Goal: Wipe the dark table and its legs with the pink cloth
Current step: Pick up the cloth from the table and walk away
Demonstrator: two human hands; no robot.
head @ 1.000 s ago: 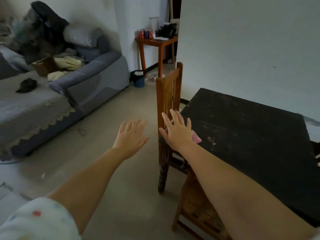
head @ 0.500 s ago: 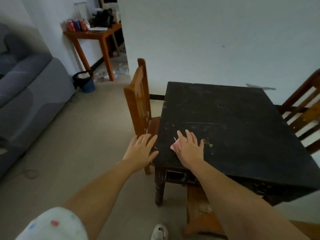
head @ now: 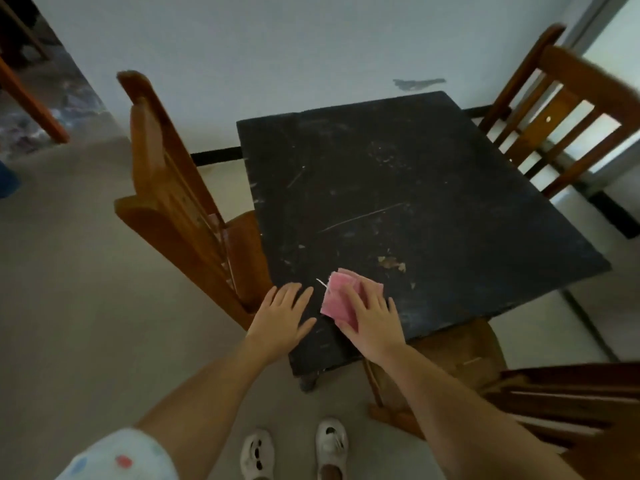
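The dark table (head: 398, 188) fills the middle of the head view, its scuffed black top stained near the front. A folded pink cloth (head: 337, 294) lies on the top near the front left corner. My right hand (head: 372, 322) presses flat on the cloth, fingers straight, covering its right part. My left hand (head: 282, 317) rests flat, fingers spread, on the table's left front edge beside the cloth. One dark table leg (head: 308, 381) shows under the front corner; the other legs are hidden.
A wooden chair (head: 173, 188) stands tucked against the table's left side. Another wooden chair (head: 568, 109) stands at the far right, and a third chair (head: 460, 358) sits under the near right edge. My white shoes (head: 294, 448) stand on the floor below.
The view has tipped down and closer over the table. My left hand has come onto the table's edge. More of the pink cloth now shows beside my right hand.
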